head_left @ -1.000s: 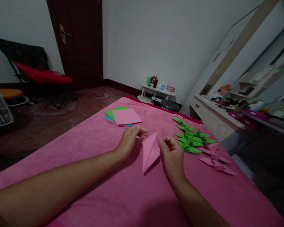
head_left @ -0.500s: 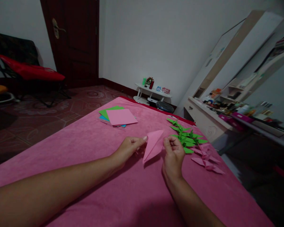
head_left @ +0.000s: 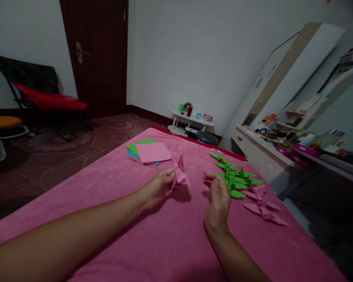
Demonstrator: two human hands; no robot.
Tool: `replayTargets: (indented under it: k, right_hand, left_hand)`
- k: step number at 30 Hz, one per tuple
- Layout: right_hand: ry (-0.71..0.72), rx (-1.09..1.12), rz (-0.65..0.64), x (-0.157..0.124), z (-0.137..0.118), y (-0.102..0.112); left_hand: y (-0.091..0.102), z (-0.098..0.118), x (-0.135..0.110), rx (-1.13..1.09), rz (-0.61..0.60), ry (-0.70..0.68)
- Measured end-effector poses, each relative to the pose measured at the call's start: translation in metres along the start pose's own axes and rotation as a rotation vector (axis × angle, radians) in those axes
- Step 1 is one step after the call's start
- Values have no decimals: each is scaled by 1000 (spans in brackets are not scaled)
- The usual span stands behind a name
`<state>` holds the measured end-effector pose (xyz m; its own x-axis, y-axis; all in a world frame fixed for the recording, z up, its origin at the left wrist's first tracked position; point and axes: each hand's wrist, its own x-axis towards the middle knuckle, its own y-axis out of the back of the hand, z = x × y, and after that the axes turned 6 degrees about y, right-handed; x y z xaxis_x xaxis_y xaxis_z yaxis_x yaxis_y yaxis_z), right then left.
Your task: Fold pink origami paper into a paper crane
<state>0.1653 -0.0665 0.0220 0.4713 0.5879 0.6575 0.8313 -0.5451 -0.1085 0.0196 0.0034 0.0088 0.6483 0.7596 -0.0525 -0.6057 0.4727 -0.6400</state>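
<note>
Between thumb and fingers, my left hand (head_left: 159, 186) pinches a folded pink paper piece (head_left: 181, 175), which has pointed flaps and looks like an origami figure. My right hand (head_left: 217, 196) is apart from it on the right, fingers bent loosely and holding nothing. Just beyond that hand lie several green paper cranes (head_left: 233, 176) in a cluster. Closer to the right edge of the pink cloth are pink paper cranes (head_left: 265, 213). A stack of square paper sheets (head_left: 153, 152), pink on top with green and blue beneath, rests behind my left hand.
Pink cloth (head_left: 153, 239) covers the surface under my hands. A dressing table (head_left: 261, 150) crowded with small items stands at the right. By the far wall is a low white shelf (head_left: 191, 118). A red folding chair (head_left: 51, 100) stands at the left, near a dark door (head_left: 98, 58).
My right hand has let go of the pink paper. The paper, a flat folded shape before, now shows spread, upright points in my left hand. The whole view has shifted slightly.
</note>
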Motion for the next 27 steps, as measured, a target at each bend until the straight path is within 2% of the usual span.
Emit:
replayTargets:
  k: [3, 6, 9, 12, 14, 17, 21, 24, 27]
  right_hand:
    - [-153, -8, -55, 1, 2, -1]
    - [-317, 82, -170, 0, 0, -3]
    - [-447, 191, -272, -1, -4, -7]
    - [-495, 240, -341, -2, -8, -9]
    - [-478, 237, -355, -2, -10, -10]
    - [-368, 165, -348, -1, -11, -9]
    - [-84, -52, -385, 1, -16, -6]
    - [109, -133, -427, -1, -23, -4]
    - [69, -85, -403, -3, -26, -4]
  left_hand:
    - [5, 3, 1, -174, -40, 143]
    - [5, 7, -2, -337, -127, 215]
    - [0, 10, -6, -393, -267, 283]
    - [-3, 8, -8, -407, -336, 342]
    - [-1, 5, -8, -422, -343, 352]
    - [3, 2, -8, -435, -354, 371]
    - [2, 2, -11, -421, -368, 397]
    - [1, 3, -13, -414, -327, 402]
    - [3, 2, -13, -388, -303, 393]
